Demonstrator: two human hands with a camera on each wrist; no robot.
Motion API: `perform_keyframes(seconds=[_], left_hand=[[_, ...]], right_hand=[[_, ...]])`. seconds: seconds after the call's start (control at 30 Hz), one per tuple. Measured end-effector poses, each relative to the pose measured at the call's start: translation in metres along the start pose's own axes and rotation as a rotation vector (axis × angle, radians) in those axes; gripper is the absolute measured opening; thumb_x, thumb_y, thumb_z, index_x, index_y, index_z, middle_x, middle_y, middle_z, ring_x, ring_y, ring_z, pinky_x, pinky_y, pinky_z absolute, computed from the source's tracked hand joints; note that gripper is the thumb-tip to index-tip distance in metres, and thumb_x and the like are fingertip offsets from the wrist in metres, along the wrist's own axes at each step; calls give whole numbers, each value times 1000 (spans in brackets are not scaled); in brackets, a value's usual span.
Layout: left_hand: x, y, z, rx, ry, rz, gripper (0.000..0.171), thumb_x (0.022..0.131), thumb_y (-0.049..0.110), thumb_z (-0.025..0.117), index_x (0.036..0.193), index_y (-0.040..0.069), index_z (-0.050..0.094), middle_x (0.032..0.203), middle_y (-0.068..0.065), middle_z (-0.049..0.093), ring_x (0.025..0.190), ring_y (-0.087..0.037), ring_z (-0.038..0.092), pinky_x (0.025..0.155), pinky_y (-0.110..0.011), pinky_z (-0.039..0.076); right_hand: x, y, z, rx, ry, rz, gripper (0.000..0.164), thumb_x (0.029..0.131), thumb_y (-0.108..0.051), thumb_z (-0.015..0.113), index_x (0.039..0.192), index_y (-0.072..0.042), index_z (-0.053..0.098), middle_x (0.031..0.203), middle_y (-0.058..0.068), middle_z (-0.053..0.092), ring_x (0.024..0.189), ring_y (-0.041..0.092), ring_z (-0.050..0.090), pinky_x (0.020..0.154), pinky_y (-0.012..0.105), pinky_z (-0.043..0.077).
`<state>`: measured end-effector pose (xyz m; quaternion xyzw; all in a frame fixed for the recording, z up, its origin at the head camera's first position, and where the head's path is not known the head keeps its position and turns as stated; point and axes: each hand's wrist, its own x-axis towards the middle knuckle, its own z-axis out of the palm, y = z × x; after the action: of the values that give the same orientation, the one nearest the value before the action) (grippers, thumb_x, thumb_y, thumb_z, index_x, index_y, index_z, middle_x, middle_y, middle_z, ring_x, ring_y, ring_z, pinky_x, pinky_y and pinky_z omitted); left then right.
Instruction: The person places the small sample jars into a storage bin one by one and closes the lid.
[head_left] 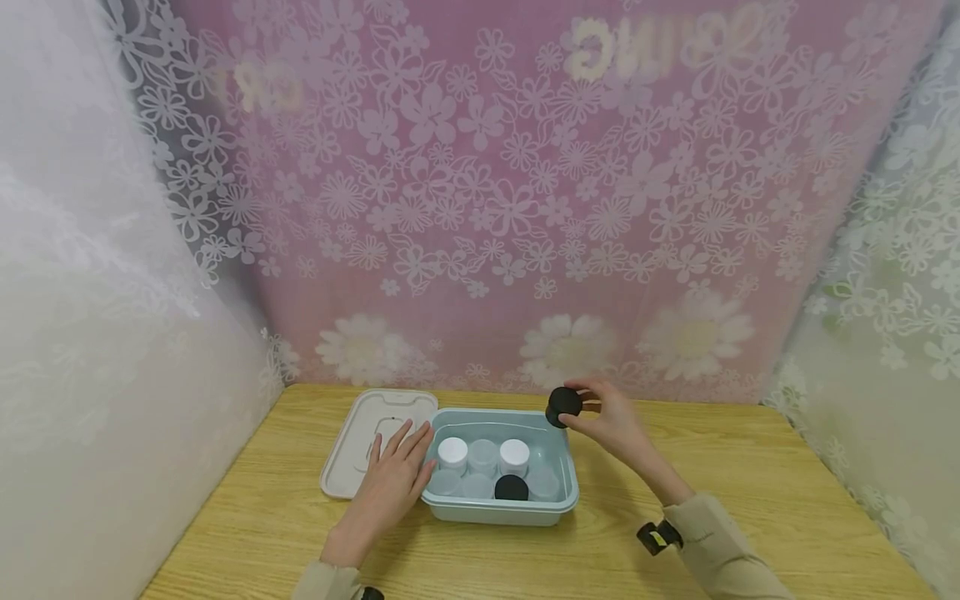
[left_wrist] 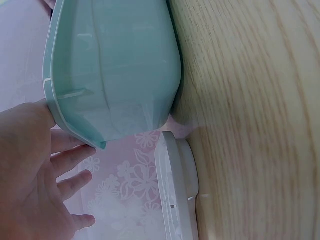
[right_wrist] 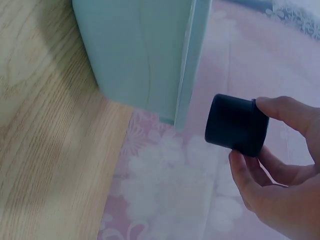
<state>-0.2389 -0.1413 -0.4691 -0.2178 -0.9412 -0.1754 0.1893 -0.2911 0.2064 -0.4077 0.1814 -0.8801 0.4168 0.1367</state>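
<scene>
My right hand (head_left: 611, 421) pinches a small black lidded jar (head_left: 563, 405) between thumb and fingers, above the back right corner of a light blue plastic tub (head_left: 498, 512). In the right wrist view the jar (right_wrist: 235, 124) hangs tilted beside the tub's rim. My left hand (head_left: 393, 475) rests at the tub's left rim with its fingers spread and fairly straight; the left wrist view shows fingertips (left_wrist: 86, 150) right at the rim. Inside the tub stand white jars (head_left: 453, 454), several clear or frosted jars (head_left: 483, 457) and another black-topped jar (head_left: 512, 488).
A whitish lid (head_left: 352, 433) lies left of the tub, partly behind my left hand. Everything stands on a wood-grain table (head_left: 675, 550). A pink floral curtain (head_left: 480, 208) hangs along the back edge, with pale curtains at both sides.
</scene>
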Motion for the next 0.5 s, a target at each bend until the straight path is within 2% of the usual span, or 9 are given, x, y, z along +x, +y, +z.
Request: perform_keyframes(seconds=[0.23,0.5], left_hand=[[0,-1,1,11,3,4,48,103,25,59,146,1,54,150,-12,52,145,-39,38,110,-74,26],[0,-2,3,12,-6,-2,49,104,26,59,146,2,54,151,-11,52,146,-38,37,111,-73,26]], right_hand=[[0,-7,11,-17,-144,-53,47,84,-5,83,125,6,63,118,23,59,101,37,65,90,51,57],[1,-6,20,-166,-268,-82,44,80,-5,85,118,2,64,111,14,61,100,32,64,85,46,58]])
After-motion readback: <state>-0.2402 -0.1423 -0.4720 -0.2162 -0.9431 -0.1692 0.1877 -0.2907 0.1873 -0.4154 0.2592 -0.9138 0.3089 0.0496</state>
